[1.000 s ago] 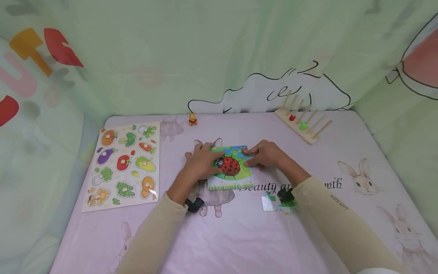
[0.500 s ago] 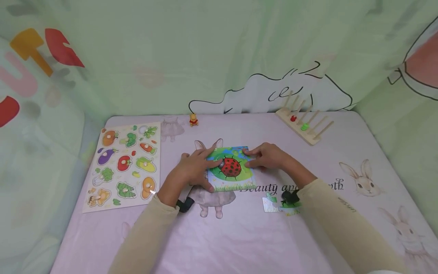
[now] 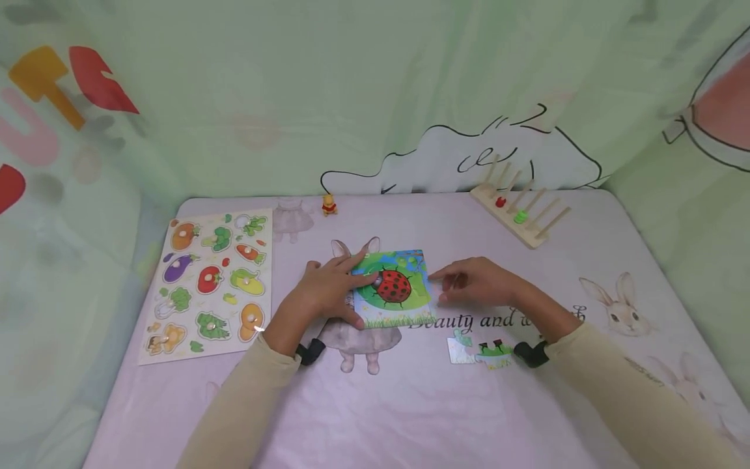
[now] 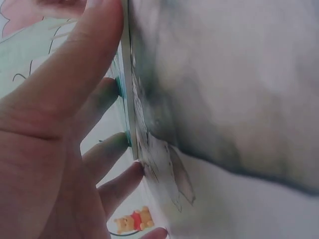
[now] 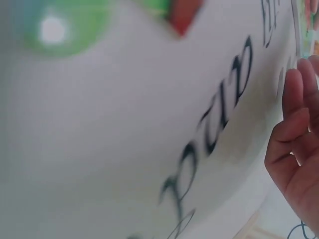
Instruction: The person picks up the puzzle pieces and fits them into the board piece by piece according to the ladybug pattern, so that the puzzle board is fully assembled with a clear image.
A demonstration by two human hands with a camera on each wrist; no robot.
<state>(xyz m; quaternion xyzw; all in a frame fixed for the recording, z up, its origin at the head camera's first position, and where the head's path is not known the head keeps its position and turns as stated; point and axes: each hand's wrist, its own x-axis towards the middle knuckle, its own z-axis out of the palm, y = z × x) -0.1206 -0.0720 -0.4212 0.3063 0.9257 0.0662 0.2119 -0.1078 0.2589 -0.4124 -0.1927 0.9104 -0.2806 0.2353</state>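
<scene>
The ladybug puzzle [image 3: 404,298] is laid on the desk [image 3: 398,417] at the middle of the scene, and its left side is covered by the left hand [image 3: 322,288]. That grip is spread wide, fingertips rested on the picture, thumb set at the near-left corner. Over on the right, the right hand [image 3: 480,281] is poised at the puzzle's right edge, its grip fairly narrow, with nothing seen in it; whether the edge is touched cannot be told.

And here is the danger: with a harder push from the right than is braced on the left, the whole puzzle could be slid or twisted. By uneven pressing from the left, a piece might be tipped up. Nearer and to the right, the loose pieces [image 3: 495,352] are lying just beside the black wrist mount [image 3: 531,354]; by a low leftward sweep they could be scattered. The vegetable board [image 3: 225,312], far left, could be nudged by the left sleeve [image 3: 246,397].
</scene>
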